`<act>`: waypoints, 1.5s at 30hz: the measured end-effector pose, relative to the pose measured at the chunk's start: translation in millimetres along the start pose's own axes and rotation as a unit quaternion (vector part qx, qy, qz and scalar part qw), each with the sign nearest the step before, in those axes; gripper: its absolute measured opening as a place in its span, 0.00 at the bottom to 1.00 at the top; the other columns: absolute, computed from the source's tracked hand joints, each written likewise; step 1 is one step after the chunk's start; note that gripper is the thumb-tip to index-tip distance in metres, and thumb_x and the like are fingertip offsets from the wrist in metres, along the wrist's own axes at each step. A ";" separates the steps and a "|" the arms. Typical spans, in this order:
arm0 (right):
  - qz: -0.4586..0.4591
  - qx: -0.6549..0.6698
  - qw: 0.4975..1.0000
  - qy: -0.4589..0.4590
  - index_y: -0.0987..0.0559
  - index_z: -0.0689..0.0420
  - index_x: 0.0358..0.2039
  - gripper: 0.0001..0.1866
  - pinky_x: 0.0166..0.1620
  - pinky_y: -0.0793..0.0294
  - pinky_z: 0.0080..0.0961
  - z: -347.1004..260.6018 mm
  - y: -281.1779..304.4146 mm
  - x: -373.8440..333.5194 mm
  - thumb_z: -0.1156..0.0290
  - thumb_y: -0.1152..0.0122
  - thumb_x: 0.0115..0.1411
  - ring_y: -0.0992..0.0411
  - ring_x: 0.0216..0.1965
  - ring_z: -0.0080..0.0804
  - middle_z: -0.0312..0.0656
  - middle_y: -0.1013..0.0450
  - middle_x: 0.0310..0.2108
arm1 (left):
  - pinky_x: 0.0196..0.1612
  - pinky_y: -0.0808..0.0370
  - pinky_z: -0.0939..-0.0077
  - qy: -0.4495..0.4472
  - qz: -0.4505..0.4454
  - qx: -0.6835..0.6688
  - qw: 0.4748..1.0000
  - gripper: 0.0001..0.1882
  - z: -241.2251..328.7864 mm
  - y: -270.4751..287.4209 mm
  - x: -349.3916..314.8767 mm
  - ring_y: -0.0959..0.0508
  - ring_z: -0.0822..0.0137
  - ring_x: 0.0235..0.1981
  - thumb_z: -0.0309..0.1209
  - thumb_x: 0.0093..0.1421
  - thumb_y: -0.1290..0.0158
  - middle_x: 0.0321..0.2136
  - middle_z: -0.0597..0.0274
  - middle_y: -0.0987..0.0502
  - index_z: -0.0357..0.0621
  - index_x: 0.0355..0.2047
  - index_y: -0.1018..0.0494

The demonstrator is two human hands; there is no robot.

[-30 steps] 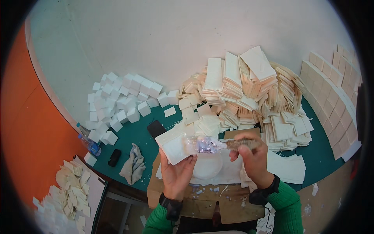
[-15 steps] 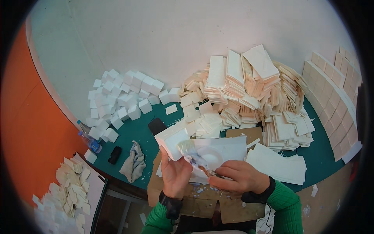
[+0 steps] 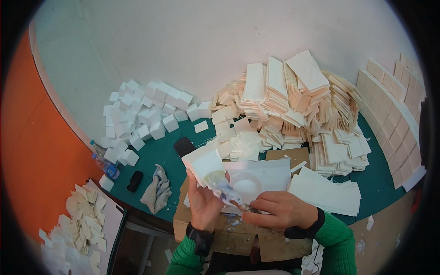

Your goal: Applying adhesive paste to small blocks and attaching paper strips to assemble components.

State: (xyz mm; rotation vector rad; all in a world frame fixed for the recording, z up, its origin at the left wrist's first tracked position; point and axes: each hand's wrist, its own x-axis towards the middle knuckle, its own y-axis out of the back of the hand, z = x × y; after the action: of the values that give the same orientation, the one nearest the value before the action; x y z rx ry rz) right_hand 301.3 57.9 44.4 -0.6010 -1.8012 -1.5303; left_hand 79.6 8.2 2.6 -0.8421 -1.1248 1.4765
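My left hand is closed around a white foam block, holding it tilted above the table. In my right hand is the handle of a glue-smeared brush. Its wide, pale bristles lie against the lower right of the block's face. The handle looks brown and crusted where my fingers pinch it. Below and behind the brush sits a white sheet or tray with a round white dish on it; my hands partly hide both.
White blocks are heaped at the back left; stacks of cream sheets stand at the back. A grey cloth, a dark case and a bottle lie left. Rows of covered blocks rise at the right.
The brush has slid down the block's face toward its lower right edge. My right hand has shifted slightly left and down. The block stays in my left hand.
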 end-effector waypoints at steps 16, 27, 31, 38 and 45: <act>0.003 0.078 0.996 -0.029 0.24 0.57 0.41 0.17 0.30 0.28 0.25 0.3 2.7 -3.2 0.76 0.38 0.48 0.29 0.30 0.33 0.41 0.30 0.31 | 0.56 0.36 0.56 0.002 -0.003 -0.007 1.000 0.27 1.2 -1.3 0.6 0.31 0.60 0.50 0.52 0.61 0.52 0.49 0.61 0.30 0.50 0.54 0.35; 0.297 0.484 0.736 -0.369 0.30 0.63 0.43 0.17 0.33 0.27 0.22 9.5 -12.0 -7.5 0.67 0.40 0.58 0.28 0.29 0.26 0.42 0.27 0.31 | 0.59 0.39 0.59 0.017 -0.008 0.020 1.000 0.29 -13.6 -17.7 -2.2 0.34 0.58 0.56 0.53 0.63 0.55 0.56 0.60 0.34 0.52 0.59 0.39; 0.280 0.467 0.744 -0.387 0.31 0.63 0.44 0.18 0.34 0.27 0.22 14.1 -8.9 -7.7 0.66 0.40 0.59 0.28 0.29 0.26 0.42 0.27 0.31 | 0.60 0.41 0.57 0.028 -0.005 0.007 1.000 0.30 -13.8 -14.3 -2.1 0.36 0.58 0.57 0.53 0.63 0.56 0.58 0.60 0.36 0.53 0.60 0.41; 0.290 0.427 0.774 -0.367 0.30 0.62 0.44 0.17 0.36 0.26 0.23 14.2 -3.5 -9.4 0.66 0.40 0.58 0.28 0.30 0.26 0.42 0.27 0.32 | 0.61 0.41 0.56 0.043 -0.017 -0.002 0.999 0.30 -5.3 -2.0 -0.1 0.37 0.58 0.58 0.53 0.63 0.55 0.57 0.60 0.36 0.53 0.60 0.41; 0.248 0.465 0.754 -0.392 0.30 0.62 0.43 0.17 0.37 0.26 0.24 19.0 -7.7 -8.5 0.66 0.39 0.58 0.28 0.31 0.26 0.43 0.27 0.33 | 0.60 0.41 0.54 0.019 0.013 -0.012 1.000 0.32 -12.3 -9.1 -0.1 0.34 0.54 0.55 0.53 0.62 0.54 0.54 0.51 0.33 0.46 0.59 0.40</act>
State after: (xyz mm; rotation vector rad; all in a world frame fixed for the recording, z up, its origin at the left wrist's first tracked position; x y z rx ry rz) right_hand 297.4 75.6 31.7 -1.1423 -2.3912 0.1493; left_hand 93.9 10.7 7.4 -0.9016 -1.1091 1.4650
